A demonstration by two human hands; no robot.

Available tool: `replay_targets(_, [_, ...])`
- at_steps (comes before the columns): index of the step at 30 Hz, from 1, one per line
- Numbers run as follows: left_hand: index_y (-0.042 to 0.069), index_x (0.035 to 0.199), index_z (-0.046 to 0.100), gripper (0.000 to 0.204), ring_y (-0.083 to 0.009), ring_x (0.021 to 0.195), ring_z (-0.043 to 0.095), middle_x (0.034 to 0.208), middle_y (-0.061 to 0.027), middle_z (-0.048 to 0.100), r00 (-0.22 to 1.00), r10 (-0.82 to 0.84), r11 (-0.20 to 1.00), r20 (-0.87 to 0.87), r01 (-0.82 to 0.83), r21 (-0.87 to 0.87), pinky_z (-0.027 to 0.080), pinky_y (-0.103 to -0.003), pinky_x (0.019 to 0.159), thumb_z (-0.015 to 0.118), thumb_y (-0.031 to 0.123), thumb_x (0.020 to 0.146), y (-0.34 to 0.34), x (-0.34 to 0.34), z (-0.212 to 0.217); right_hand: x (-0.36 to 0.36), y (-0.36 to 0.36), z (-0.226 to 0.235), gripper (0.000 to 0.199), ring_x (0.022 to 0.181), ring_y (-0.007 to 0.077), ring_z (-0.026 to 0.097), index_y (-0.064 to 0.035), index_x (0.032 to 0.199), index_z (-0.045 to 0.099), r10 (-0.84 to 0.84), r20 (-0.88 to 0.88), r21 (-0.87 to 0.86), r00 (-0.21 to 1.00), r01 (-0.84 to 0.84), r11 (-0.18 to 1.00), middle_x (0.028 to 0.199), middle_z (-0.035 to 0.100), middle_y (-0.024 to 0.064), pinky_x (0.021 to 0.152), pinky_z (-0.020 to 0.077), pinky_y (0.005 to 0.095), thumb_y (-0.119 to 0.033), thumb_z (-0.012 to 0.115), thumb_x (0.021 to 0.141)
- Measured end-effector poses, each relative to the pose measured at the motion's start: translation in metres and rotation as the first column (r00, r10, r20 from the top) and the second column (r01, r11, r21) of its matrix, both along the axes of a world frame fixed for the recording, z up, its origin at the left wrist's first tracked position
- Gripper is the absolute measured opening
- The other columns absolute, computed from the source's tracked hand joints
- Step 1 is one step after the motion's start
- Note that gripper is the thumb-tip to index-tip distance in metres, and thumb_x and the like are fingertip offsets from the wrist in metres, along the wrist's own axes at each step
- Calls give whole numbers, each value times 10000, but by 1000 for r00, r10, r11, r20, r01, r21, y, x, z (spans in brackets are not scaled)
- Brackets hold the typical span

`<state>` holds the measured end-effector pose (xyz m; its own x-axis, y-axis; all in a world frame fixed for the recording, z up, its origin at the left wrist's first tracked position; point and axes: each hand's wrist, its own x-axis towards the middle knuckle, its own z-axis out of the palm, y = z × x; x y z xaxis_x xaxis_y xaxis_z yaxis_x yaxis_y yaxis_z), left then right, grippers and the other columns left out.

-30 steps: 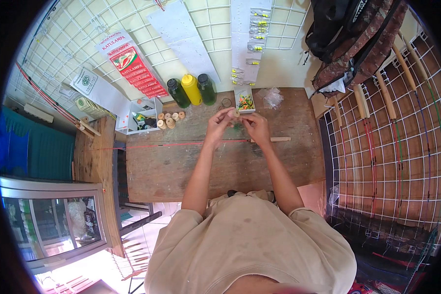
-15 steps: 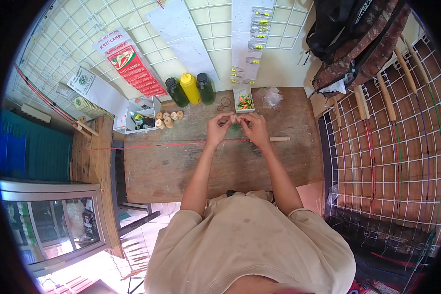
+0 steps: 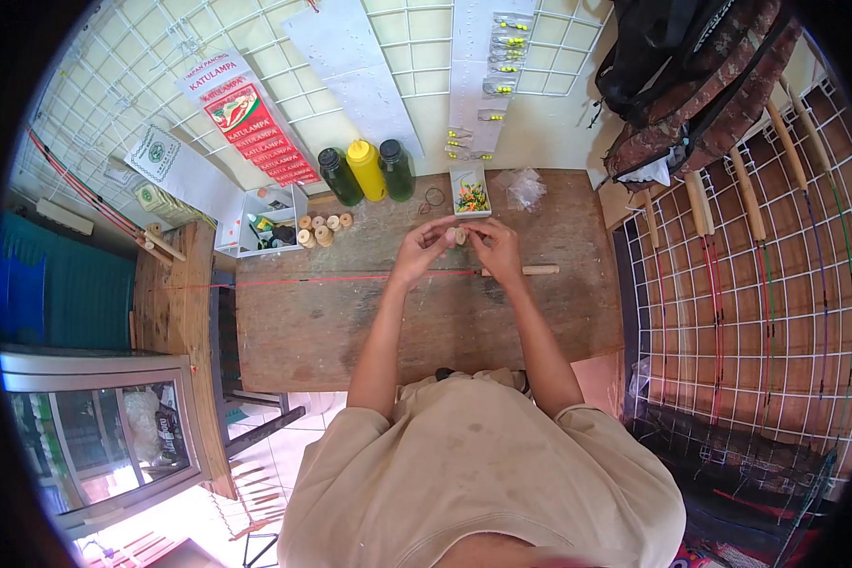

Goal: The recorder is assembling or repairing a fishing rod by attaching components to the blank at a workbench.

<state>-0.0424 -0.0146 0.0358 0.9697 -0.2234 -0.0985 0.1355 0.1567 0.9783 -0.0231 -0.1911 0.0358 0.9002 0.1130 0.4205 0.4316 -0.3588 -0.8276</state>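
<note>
Over the far part of the wooden table [image 3: 350,331], my left hand [image 3: 422,252] and my right hand [image 3: 495,250] meet around a small pale wooden spool [image 3: 458,236]. The fingers of both hands are closed on it, and it partly hides behind the fingertips. Beneath my wrists lies a thin red fishing rod [image 3: 350,276] with a pale handle [image 3: 540,271] toward the right. Just beyond my fingers stands a small white box [image 3: 470,174] of green, orange and yellow floats.
Several wooden spools [image 3: 324,230] stand at the far left beside a white organizer tray [image 3: 241,250]. Two dark bottles flank a yellow squeeze bottle [image 3: 367,170] by the wall. A clear plastic bag [image 3: 521,189] lies right of the box. Rods [image 3: 755,204] hang on the right-hand grid.
My hands have shifted slightly, and the fingers have turned so that more of the spool shows between them. The rod stays in place.
</note>
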Motion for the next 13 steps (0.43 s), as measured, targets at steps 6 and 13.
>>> replay_targets(6, [90, 1167, 591, 351, -76, 863, 583, 979, -1, 651, 991, 137, 989, 7, -137, 62, 460, -233, 686, 630, 285, 878, -3, 4, -7, -7, -3, 1, 162, 685, 173, 576, -58, 913, 707, 32, -104, -122, 994, -45, 992, 766, 634, 77, 635, 458, 288, -29, 661, 761])
replay_targets(13, [52, 1113, 599, 298, -72, 839, 584, 976, -10, 654, 953, 289, 952, -89, -296, -74, 440, -209, 650, 617, 248, 889, -17, 13, -7, -5, -2, 8, 162, 703, 177, 573, -67, 911, 707, 85, -126, -104, 988, -99, 990, 751, 629, 69, 641, 455, 280, -49, 678, 753])
